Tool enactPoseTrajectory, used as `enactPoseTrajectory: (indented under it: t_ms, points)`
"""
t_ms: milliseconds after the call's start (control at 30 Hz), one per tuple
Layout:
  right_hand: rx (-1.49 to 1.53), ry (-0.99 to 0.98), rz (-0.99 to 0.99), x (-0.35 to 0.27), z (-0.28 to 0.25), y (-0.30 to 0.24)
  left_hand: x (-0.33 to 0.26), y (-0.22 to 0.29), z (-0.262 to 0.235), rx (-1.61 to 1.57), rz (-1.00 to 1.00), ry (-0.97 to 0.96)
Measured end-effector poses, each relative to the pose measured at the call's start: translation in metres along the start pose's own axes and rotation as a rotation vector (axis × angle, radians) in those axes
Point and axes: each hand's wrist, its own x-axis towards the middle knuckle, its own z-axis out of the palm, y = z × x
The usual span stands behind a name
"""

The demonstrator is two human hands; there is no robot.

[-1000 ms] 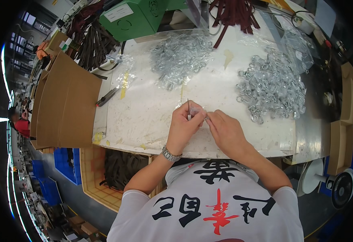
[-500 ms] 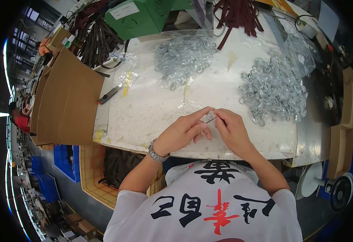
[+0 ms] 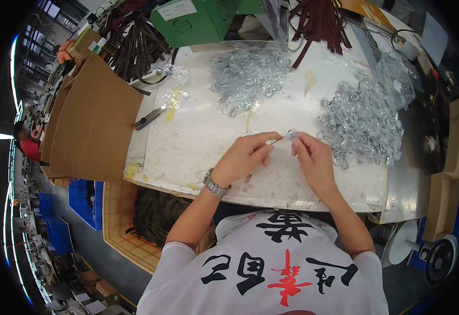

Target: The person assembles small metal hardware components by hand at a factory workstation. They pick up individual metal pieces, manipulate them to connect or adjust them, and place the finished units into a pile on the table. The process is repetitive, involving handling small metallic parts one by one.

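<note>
Over the middle of the white table, my two hands meet at their fingertips. My left hand (image 3: 246, 158), with a metal watch at the wrist, pinches a thin dark strip or rod (image 3: 277, 140) seen nearly edge-on. Between thumb and fingers of my right hand (image 3: 314, 156) is a small shiny metal piece (image 3: 291, 134), its exact kind too small to make out. The strip's tip points at this piece; whether they touch is unclear. Right of my right hand lies a heap of small metal hooks in clear plastic (image 3: 363, 126). A similar heap (image 3: 248, 76) spreads farther back.
A utility knife (image 3: 149, 118) lies left on the table (image 3: 198, 142), beside an upright cardboard box (image 3: 95, 121). Dark straps (image 3: 140, 50), a green machine (image 3: 190, 23) and maroon straps (image 3: 321, 26) line the back. A yellow crate (image 3: 122, 231) stands below left, a fan (image 3: 440, 260) at right.
My hands have drawn slightly apart and shifted a little away from me. The small metal piece now shows at my right fingertips, with the thin strip in my left. The view has shifted slightly.
</note>
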Motion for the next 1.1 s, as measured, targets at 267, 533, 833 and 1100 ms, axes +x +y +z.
enactPoseTrajectory:
  t_ms: [267, 533, 833, 1100]
  points:
    - [-0.62, 0.328, -0.332, 0.019, -0.059, -0.029, 0.03, -0.052, -0.063, 0.836, 0.082, 0.421]
    - [-0.284, -0.179, -0.321, -0.022, 0.005, -0.001, 0.036, -0.059, -0.091, 0.964, 0.172, 0.506]
    - [0.177, -0.198, -0.076, 0.02, 0.019, -0.007, -0.007, 0.01, -0.035, -0.001, -0.015, 0.196]
    - [0.464, -0.194, 0.155, 0.022, 0.001, -0.007, -0.002, 0.001, -0.016, -0.507, -0.105, -0.006]
